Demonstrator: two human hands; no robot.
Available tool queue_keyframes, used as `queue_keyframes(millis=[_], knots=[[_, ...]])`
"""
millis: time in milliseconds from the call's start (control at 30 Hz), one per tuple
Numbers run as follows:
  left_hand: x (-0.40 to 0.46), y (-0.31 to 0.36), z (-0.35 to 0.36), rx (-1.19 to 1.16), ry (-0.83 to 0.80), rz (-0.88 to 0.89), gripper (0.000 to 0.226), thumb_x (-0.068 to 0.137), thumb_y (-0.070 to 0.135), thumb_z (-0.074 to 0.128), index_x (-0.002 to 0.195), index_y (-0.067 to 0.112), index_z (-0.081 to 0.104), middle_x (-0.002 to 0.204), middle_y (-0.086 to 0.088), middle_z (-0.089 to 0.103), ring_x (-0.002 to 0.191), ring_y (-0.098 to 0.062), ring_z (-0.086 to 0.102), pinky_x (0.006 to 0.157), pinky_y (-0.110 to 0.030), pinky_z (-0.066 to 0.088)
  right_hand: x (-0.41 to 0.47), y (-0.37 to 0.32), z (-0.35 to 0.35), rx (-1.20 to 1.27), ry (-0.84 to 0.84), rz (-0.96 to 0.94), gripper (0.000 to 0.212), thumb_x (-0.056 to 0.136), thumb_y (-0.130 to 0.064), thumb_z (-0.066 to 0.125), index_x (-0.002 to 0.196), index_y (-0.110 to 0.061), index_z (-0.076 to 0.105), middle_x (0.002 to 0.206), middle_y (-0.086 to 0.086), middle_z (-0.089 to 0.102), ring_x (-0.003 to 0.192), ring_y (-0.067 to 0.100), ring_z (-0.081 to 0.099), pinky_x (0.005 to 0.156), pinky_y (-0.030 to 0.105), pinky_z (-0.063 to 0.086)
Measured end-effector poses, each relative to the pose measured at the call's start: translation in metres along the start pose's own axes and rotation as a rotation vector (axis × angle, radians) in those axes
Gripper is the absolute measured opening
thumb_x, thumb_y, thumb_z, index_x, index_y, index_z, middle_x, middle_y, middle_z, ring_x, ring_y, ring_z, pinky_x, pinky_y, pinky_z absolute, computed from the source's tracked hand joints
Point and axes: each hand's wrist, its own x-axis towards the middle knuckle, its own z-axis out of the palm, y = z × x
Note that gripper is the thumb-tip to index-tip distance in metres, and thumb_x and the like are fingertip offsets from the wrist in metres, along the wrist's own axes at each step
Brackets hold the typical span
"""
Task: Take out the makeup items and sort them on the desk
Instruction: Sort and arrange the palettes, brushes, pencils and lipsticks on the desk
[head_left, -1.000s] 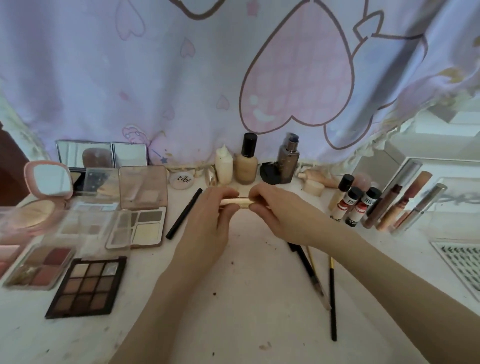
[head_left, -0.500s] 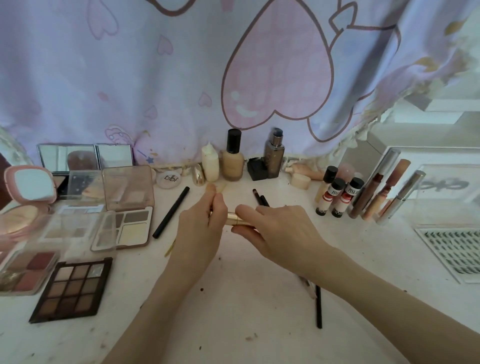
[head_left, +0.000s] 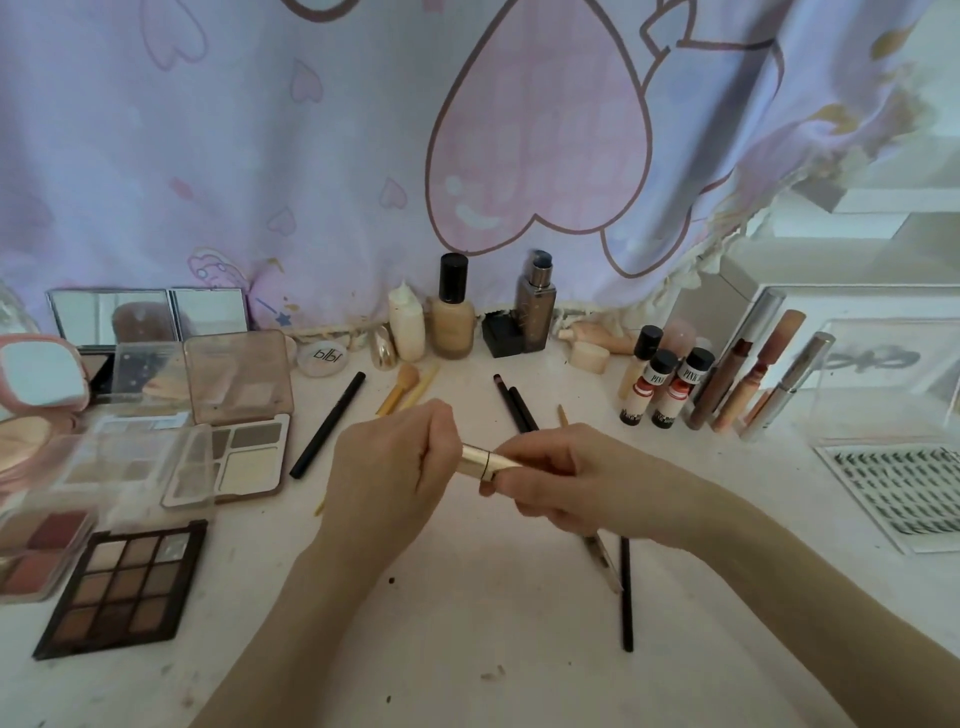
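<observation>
1. Head view: white counter (head_left: 467, 623) before a heart-print curtain (head_left: 363, 130).
2. Gold tube (head_left: 485, 461) held just above it, long axis left-to-right, gripped endwise by left hand (head_left: 389, 467) and right hand (head_left: 566, 480), equally near.

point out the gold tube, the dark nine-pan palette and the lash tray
gold tube (head_left: 485, 460): head view, bare middle between the hands
dark nine-pan palette (head_left: 122, 587): head view, centre pan
lash tray (head_left: 898, 493): head view, lash rows

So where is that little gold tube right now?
In the head view's centre, the gold tube is held above the desk between the left hand and right hand.
</observation>
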Motion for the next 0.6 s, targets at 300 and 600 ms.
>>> queue_keyframes(millis=[300, 600], knots=[[-0.004, -0.011, 0.009, -0.290, -0.345, -0.138, 0.008, 0.084, 0.044, 0.053, 0.090, 0.041, 0.050, 0.074, 0.015, 0.055, 0.068, 0.003, 0.051, 0.061, -0.011, 0.040, -0.004, 0.009, 0.003, -0.416, 0.399, -0.032, 0.015, 0.085, -0.034, 0.063, 0.100, -0.031, 0.062, 0.072, -0.013, 0.061, 0.061, 0.002, 0.052, 0.056, 0.013, 0.039], [-0.006, -0.002, 0.011, -0.294, -0.345, -0.210, 0.043, 0.074, 0.064, 0.029, 0.054, 0.030, 0.045, 0.047, 0.014, 0.045, 0.046, -0.004, 0.043, 0.050, -0.010, 0.035, -0.025, 0.023, -0.011, 0.041, 0.406, -0.128, 0.013, 0.087, -0.009, 0.061, 0.088, -0.022, 0.064, 0.065, -0.013, 0.061, 0.051, 0.001, 0.043, 0.049, 0.012, 0.035]])
